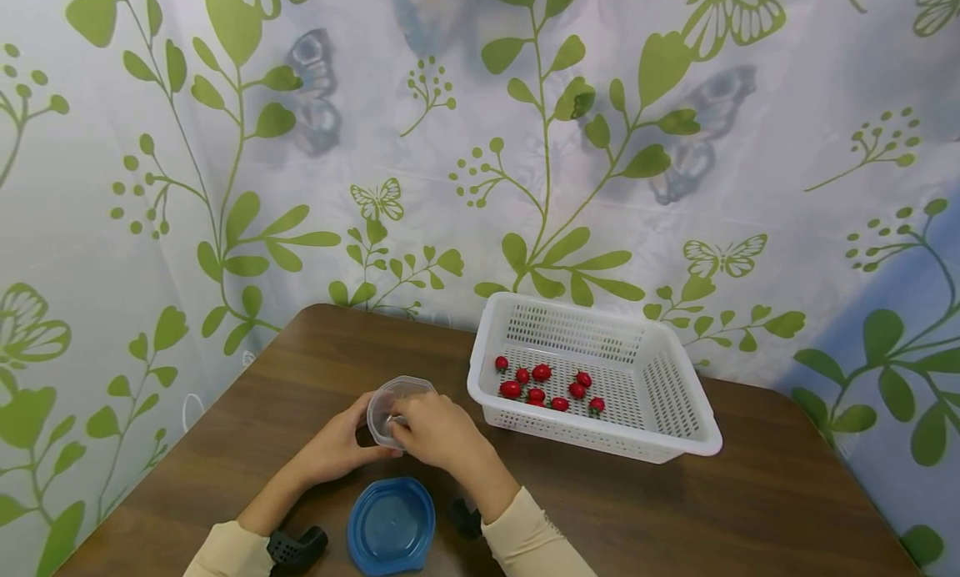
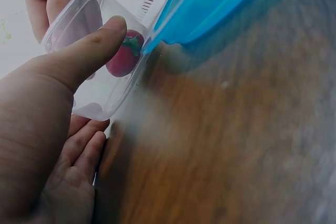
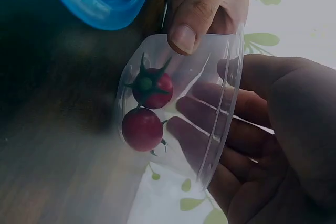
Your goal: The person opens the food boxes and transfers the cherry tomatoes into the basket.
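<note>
My left hand (image 1: 339, 445) grips a clear plastic container (image 1: 378, 403), its thumb pressed against the outside wall. The container lies tilted, its mouth turned toward my right hand (image 1: 442, 431). The right fingers reach in through the mouth. Beside them, two red cherry tomatoes, an upper one (image 3: 157, 92) with a green stem and a lower one (image 3: 142, 130), show inside in the right wrist view. The right fingertips are loosely extended and pinch neither tomato. In the left wrist view just one tomato (image 2: 124, 59) shows, partly behind the left thumb.
A blue plastic lid (image 1: 392, 527) lies on the wooden table (image 1: 757, 485) between my forearms. To the right, a white perforated basket (image 1: 585, 437) holds several cherry tomatoes (image 1: 542, 373). Behind the table hangs a leaf-patterned curtain (image 1: 480, 243).
</note>
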{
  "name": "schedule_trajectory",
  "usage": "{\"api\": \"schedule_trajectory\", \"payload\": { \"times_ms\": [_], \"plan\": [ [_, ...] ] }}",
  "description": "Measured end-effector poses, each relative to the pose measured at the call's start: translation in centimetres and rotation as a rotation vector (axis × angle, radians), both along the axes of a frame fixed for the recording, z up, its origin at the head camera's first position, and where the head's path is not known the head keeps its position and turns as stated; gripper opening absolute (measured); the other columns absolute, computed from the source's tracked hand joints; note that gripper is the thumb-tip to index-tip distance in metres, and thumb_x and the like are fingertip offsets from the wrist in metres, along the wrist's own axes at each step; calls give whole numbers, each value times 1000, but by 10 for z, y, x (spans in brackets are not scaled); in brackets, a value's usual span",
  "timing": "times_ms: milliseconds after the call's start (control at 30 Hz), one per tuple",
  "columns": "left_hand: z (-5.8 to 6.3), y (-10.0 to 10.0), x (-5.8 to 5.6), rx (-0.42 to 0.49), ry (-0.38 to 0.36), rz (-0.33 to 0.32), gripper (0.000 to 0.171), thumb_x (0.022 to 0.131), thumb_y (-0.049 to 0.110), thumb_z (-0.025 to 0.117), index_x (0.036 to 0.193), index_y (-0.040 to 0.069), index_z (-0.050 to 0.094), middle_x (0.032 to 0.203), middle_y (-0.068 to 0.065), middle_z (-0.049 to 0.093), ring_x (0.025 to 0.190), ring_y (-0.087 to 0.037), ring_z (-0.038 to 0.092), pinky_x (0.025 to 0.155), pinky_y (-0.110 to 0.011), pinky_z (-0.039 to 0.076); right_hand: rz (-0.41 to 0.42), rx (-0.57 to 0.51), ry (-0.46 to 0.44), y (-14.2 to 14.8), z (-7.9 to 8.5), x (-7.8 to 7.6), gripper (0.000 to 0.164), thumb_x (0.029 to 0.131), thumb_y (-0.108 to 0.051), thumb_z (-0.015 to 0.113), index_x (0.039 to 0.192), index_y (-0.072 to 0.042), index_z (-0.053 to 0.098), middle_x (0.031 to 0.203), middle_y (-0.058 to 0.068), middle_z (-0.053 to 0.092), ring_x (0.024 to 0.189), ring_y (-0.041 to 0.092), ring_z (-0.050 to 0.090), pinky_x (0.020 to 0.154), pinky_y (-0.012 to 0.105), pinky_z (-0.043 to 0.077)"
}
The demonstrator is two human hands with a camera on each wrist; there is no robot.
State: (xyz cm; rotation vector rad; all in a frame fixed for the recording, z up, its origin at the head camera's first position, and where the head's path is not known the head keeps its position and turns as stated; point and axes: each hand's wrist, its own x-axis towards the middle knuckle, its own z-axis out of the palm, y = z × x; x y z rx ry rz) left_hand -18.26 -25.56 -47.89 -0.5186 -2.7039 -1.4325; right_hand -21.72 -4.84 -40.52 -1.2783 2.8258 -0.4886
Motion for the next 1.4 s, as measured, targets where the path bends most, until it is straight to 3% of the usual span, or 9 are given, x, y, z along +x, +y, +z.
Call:
{"api": "schedule_trajectory", "payload": {
  "times_ms": [133, 267, 533, 833, 1133, 1400],
  "plan": [
    [1, 1, 0, -17, 1, 12, 95, 85, 44, 84, 158, 11, 33, 150, -10, 55, 139, -32, 54, 113, -52, 45, -12, 43, 39, -1, 0, 3, 18, 103, -28, 63, 99, -15, 74, 72, -7, 58, 61, 10, 52, 56, 24, 52],
    [1, 2, 0, -21, 9, 15, 94, 85, 42, 85, 157, 11, 35, 148, -9, 57, 136, -29, 57, 113, -44, 47, -21, 80, 76, -2, 0, 6, 20, 104, -28, 61, 97, -15, 74, 72, -6, 59, 64, 11, 55, 59, 27, 57],
    [1, 1, 0, -29, 20, 7, 92, 85, 43, 85, 157, 14, 36, 148, -6, 58, 134, -27, 58, 112, -37, 48, -12, 111, 5, -2, 1, 6, 23, 107, -29, 56, 95, -16, 71, 69, -6, 52, 63, 11, 52, 54, 25, 48],
    [2, 1, 0, -34, 49, 0, 85, 87, 38, 84, 155, 12, 39, 145, -7, 60, 131, -28, 60, 110, -43, 50, 6, 131, -3, -5, 0, 6, 23, 109, -31, 53, 109, -17, 70, 81, -6, 62, 77, 12, 64, 66, 30, 59],
    [3, 2, 1, -29, 57, -25, 84, 88, 40, 83, 155, 12, 40, 147, -10, 59, 133, -32, 59, 111, -44, 49, 14, 162, -12, -7, 0, 6, 28, 110, -33, 49, 125, -19, 67, 112, -3, 73, 105, 19, 72, 90, 41, 62],
    [3, 2, 1, -10, 49, -49, 78, 91, 36, 81, 153, 12, 42, 149, -11, 56, 135, -34, 57, 110, -47, 50, 36, 167, -3, -6, 1, 4, 28, 110, -32, 48, 123, -15, 66, 106, -1, 73, 97, 19, 72, 90, 40, 62]
  ]
}}
